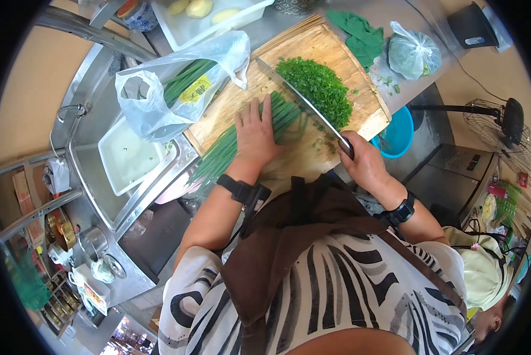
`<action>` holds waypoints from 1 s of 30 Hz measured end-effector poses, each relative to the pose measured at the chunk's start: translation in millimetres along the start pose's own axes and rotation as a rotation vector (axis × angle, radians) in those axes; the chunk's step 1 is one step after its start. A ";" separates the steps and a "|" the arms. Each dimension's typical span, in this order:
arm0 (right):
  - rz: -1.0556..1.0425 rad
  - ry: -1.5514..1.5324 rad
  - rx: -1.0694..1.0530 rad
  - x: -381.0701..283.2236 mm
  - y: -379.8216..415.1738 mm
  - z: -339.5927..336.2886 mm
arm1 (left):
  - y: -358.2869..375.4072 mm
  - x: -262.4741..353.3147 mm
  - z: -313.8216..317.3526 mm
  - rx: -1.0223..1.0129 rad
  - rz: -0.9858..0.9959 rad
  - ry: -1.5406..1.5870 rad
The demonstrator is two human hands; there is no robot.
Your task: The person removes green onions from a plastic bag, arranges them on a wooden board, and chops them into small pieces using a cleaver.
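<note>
My right hand (pixel 363 160) is wrapped round the dark handle of a large knife (pixel 307 105). The blade lies between a heap of chopped green onions (pixel 319 86) and a bundle of long green onions (pixel 221 154). My left hand (pixel 255 135) rests on the bundle, its fingers pointing toward the heap, and presses it against the wooden cutting board (pixel 360 71). Beside the board's left part, a clear plastic bag (pixel 153 112) holds more green onions. Some small cut pieces are scattered near the blade.
A sink (pixel 94 177) with a white tray (pixel 115 157) is at left. Above the board are a white tray of peeled potatoes (pixel 200 35), a green cloth (pixel 357 35) and a tied plastic bag (pixel 413 53). A blue basin (pixel 398 136) and a fan (pixel 505 121) stand right.
</note>
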State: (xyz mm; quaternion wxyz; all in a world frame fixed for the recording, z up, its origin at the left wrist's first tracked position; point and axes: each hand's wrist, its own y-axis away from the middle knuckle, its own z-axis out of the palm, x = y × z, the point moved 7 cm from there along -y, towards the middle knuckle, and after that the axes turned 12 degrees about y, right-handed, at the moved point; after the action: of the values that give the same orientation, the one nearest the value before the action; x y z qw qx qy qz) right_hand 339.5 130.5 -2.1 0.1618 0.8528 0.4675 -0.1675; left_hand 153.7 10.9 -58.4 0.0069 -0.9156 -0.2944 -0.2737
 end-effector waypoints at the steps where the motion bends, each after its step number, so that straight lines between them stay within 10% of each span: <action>1: 0.004 -0.023 0.010 0.7 1.2 2.0 | 5.9 -3.9 0.3 -0.052 -0.032 -0.034; 16: 0.033 0.129 -0.298 2.4 -17.8 26.7 | 94.6 -65.9 -25.6 0.083 -0.155 0.002; 30: 0.034 -0.111 -0.037 -46.6 27.6 -14.7 | 101.5 -61.7 -19.7 0.057 -0.135 0.072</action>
State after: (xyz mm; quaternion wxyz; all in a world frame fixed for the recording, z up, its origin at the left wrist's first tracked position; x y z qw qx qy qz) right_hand 341.3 88.2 34.6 0.2062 0.8468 0.4463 -0.2029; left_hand 157.3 -109.5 -57.8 0.0250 -0.8828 -0.3626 -0.2977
